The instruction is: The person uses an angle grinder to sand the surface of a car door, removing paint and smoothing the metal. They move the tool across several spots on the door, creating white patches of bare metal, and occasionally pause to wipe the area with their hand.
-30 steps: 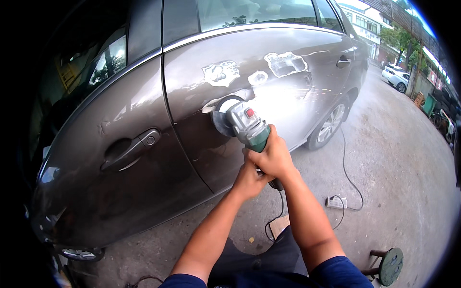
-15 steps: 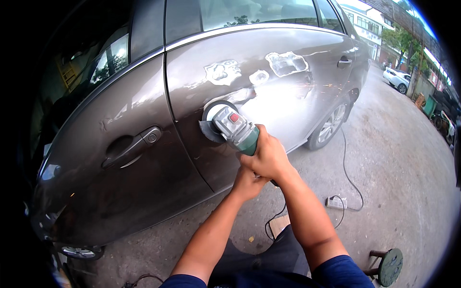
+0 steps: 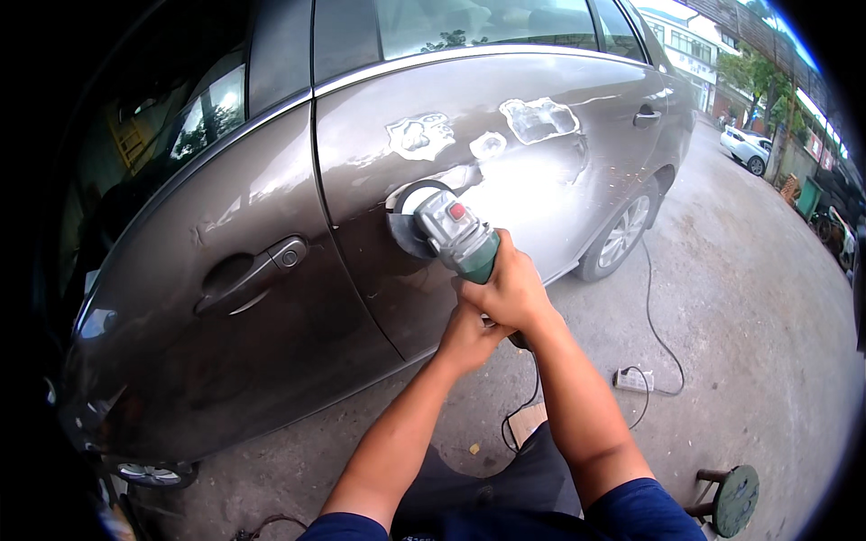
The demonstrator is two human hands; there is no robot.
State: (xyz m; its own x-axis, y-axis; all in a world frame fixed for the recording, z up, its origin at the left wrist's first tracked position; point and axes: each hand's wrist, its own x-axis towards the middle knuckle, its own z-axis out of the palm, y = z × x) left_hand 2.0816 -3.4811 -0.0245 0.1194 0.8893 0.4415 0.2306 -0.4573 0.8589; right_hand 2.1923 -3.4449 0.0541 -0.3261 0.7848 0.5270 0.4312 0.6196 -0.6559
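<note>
An angle grinder (image 3: 460,236) with a grey head, a red button and a green body is gripped in both my hands. My right hand (image 3: 512,287) wraps round its green body; my left hand (image 3: 471,337) closes on the rear part, below the right. The grinder's disc, partly behind its guard, is against the brown car's rear door (image 3: 361,171). Around it the paint is worn to bright bare patches (image 3: 541,122), and fine sparks fly to the right of the disc. A scraped area lies just above the disc.
The front door handle (image 3: 262,270) is to the left. On the concrete ground a black cable (image 3: 651,316) runs to a white power strip (image 3: 633,380). A small round stool (image 3: 735,500) stands at lower right. A board (image 3: 528,422) lies by my legs. A white car (image 3: 746,149) is parked far off.
The grinder and both hands have shifted slightly to the right along the rear door. The sparks look fainter now.
</note>
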